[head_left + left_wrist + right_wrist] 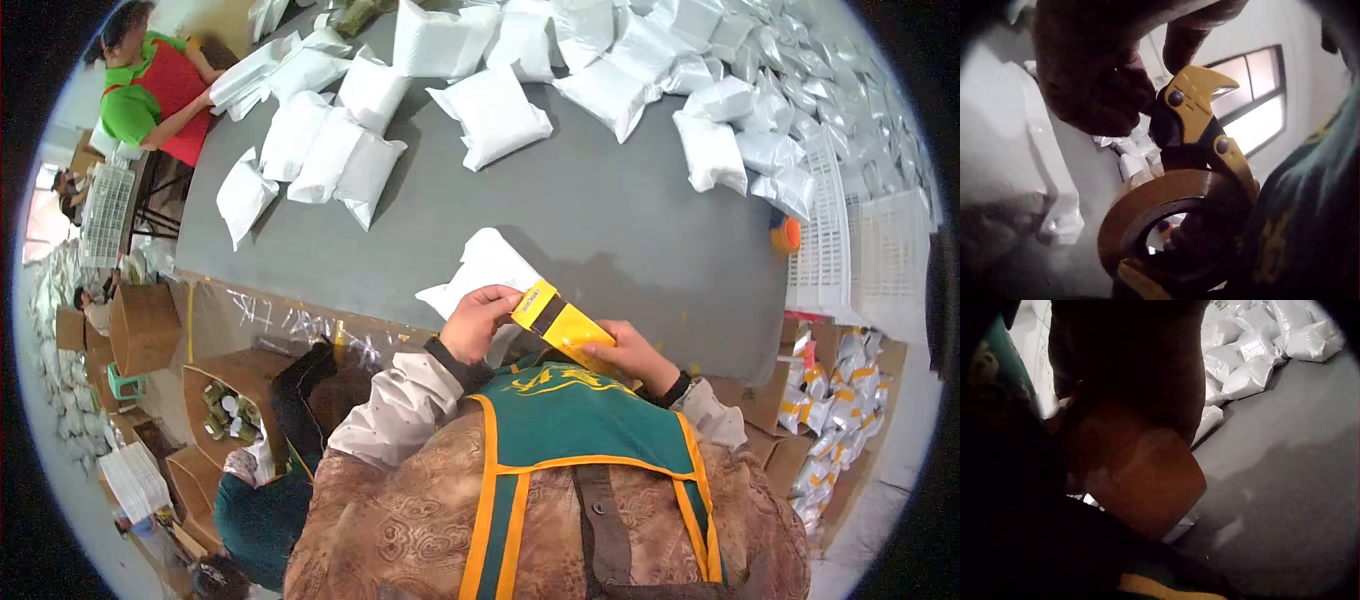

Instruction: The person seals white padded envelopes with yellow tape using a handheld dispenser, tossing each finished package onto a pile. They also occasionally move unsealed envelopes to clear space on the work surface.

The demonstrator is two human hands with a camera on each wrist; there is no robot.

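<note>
A yellow-and-black tape dispenser [572, 330] with a wide roll of tape [1141, 209] is held in front of the chest. My right hand [635, 355] grips it at the roll end; in the right wrist view the hand is dark over the tape. At the dispenser's yellow head [1194, 103], the fingers of my left hand [478, 325] pinch the front end. Whether they hold a loose tape end too, I cannot tell. A white plastic mailer bag [490, 262] lies on the grey table [620, 210] just beyond the left hand, partly hidden by it.
More white mailer bags [495, 115] spread over the table's far side, heaped at the far right. An orange tape roll [786, 235] and white plastic crates [825, 230] stand by the right edge. Another person [160, 90] works at the far left; open cardboard boxes [235, 370] stand below.
</note>
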